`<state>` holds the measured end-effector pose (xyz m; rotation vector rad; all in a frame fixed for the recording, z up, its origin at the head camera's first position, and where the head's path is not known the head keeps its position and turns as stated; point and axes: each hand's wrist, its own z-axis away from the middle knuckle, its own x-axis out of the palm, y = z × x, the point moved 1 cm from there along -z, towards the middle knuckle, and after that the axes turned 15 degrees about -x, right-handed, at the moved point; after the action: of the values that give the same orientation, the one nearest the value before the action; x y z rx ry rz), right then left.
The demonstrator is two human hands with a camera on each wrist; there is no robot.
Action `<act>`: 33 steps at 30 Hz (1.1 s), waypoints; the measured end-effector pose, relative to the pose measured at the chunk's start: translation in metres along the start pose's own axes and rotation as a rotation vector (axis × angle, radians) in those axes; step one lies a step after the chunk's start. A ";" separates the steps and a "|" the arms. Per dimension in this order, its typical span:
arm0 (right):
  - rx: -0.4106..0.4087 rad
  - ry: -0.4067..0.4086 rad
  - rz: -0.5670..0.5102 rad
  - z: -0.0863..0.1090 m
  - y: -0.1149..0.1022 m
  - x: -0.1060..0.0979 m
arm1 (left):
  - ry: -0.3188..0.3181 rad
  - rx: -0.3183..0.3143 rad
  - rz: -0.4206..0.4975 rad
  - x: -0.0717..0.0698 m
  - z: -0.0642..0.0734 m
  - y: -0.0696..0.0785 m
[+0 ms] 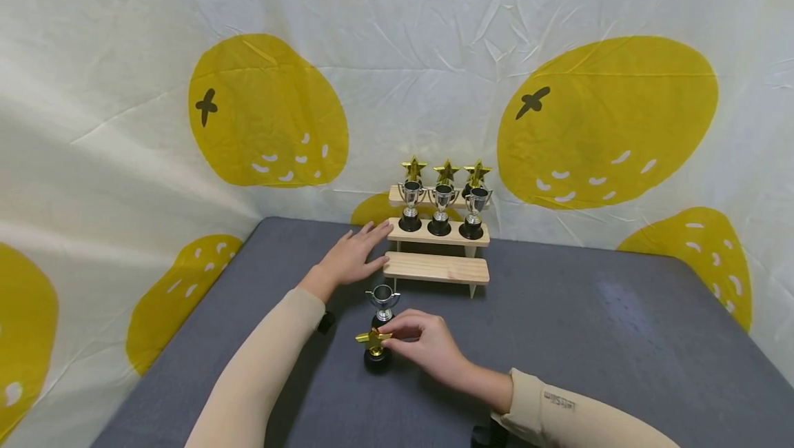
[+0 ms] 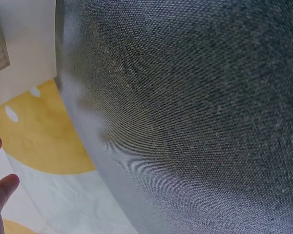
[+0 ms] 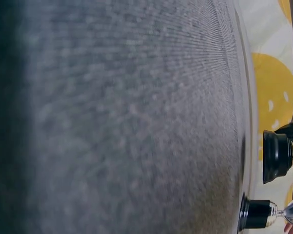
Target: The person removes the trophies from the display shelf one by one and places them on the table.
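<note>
A gold star trophy (image 1: 374, 340) with a black base is pinched at one star point between thumb and fingers of my right hand (image 1: 428, 346). In the right wrist view its black base (image 3: 277, 156) appears slightly raised off the table. Just behind it stands a silver cup trophy (image 1: 383, 302), upright on the table. My left hand (image 1: 352, 256) reaches forward with fingers extended, touching the left ends of the wooden tiered stand's middle shelf (image 1: 422, 234) and lowest shelf (image 1: 437, 267). Only some fingertips (image 2: 7, 187) show in the left wrist view.
Three silver cup trophies (image 1: 441, 208) line the middle shelf. Three gold star trophies (image 1: 446, 171) stand on the top shelf behind them, partly hidden. A dark grey cloth covers the table (image 1: 558, 338). A white curtain (image 1: 422, 110) with yellow fruit prints hangs behind and beside it.
</note>
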<state>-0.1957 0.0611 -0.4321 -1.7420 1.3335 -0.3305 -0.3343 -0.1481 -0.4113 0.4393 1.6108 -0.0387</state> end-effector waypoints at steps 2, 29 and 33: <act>0.008 -0.001 -0.013 0.000 0.001 0.002 | 0.001 0.001 0.000 0.000 -0.001 0.000; 0.216 -0.041 -0.108 -0.001 0.002 0.015 | -0.020 0.000 -0.012 -0.004 -0.001 0.001; 0.231 -0.048 -0.117 -0.001 0.001 0.016 | -0.023 -0.003 -0.010 -0.004 -0.001 0.001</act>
<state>-0.1906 0.0464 -0.4368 -1.6255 1.1143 -0.4859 -0.3345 -0.1477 -0.4073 0.4275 1.5903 -0.0490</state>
